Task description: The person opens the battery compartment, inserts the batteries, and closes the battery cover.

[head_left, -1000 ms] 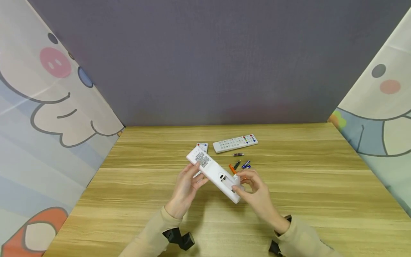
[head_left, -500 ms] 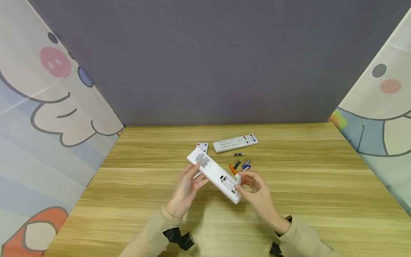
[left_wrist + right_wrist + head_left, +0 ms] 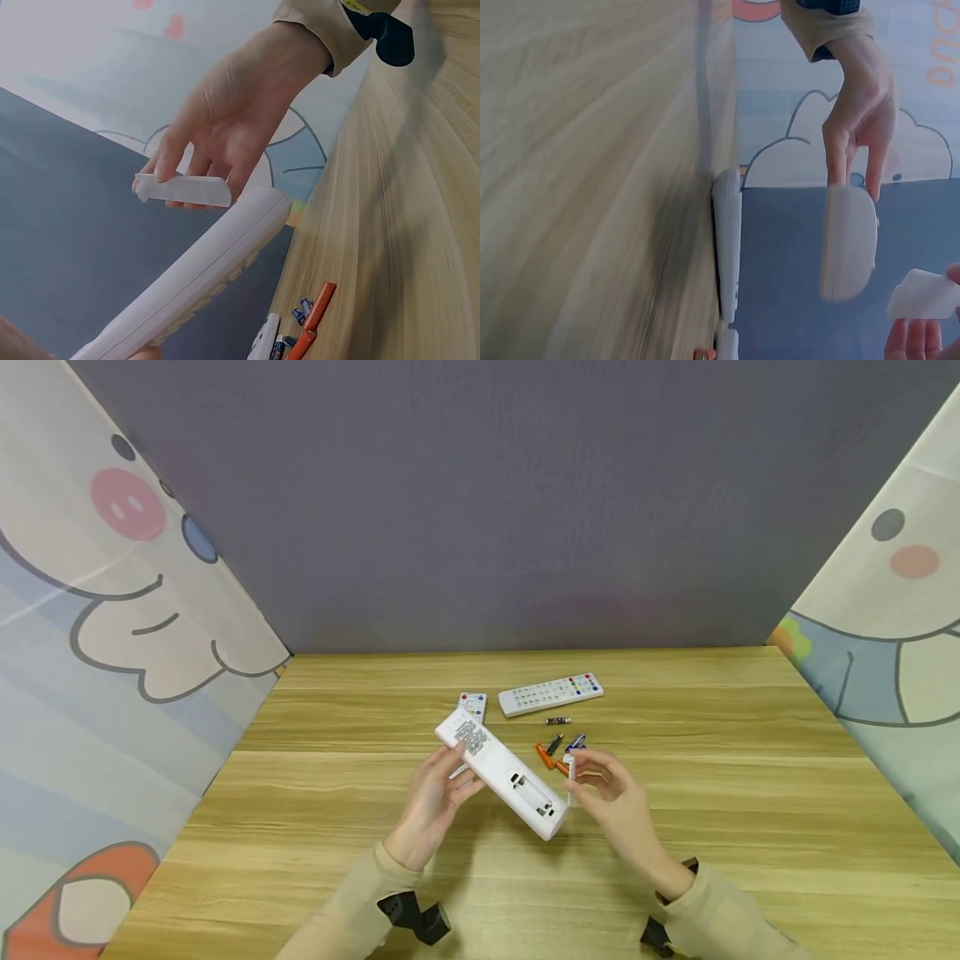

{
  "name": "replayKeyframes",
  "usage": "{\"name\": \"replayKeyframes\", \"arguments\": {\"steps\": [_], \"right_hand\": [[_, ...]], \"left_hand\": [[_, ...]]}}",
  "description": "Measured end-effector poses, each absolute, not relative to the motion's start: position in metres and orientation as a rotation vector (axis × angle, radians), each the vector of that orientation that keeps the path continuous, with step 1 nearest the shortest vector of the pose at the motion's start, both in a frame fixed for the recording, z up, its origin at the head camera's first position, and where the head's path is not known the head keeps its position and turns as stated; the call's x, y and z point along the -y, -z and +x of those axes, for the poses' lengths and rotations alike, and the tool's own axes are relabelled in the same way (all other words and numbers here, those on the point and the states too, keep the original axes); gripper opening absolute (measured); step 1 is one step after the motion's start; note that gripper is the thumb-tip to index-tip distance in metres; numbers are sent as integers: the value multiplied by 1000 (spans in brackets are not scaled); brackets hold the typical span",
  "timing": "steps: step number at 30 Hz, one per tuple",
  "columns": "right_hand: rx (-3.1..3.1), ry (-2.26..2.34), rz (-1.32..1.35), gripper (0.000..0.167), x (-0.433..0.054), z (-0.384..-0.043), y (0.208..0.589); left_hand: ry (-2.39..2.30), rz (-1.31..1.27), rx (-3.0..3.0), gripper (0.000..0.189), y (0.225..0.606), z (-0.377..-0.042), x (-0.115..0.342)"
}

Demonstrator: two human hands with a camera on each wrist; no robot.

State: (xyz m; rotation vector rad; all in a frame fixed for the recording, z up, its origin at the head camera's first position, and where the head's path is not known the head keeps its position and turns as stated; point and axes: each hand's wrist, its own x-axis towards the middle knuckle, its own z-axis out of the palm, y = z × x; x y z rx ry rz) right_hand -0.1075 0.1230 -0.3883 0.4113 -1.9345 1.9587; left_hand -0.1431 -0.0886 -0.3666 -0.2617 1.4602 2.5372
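A white remote control [image 3: 498,768] is held back side up above the table by my left hand [image 3: 431,806], thumb on its back and fingers beneath. Its battery compartment [image 3: 532,795] lies uncovered, with metal contacts showing and no batteries inside. Just off its lower right end, my right hand [image 3: 611,793] pinches a white battery cover [image 3: 572,779] between thumb and fingers. In the left wrist view the battery cover [image 3: 187,190] is apart from the remote [image 3: 195,277]. The right wrist view shows the remote end-on [image 3: 847,244].
Behind lies a second white remote [image 3: 551,694], buttons up. A third remote [image 3: 472,703] is partly hidden under the held one. Several loose batteries, among them an orange battery [image 3: 544,756], a green-black battery [image 3: 555,744] and a dark battery [image 3: 557,721], lie on the wooden table [image 3: 712,760].
My right hand has moved right, lifting the battery cover away from the remote; the compartment is now fully exposed. The left hand stays almost still, and the remote's near end has dipped slightly.
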Motion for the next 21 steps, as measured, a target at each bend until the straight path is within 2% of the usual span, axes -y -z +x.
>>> {"name": "replayKeyframes", "arguments": {"steps": [21], "right_hand": [[2422, -1606, 248, 33, -183, -131, 397]], "left_hand": [[-2543, -274, -1450, 44, 369, -138, 105]]}}
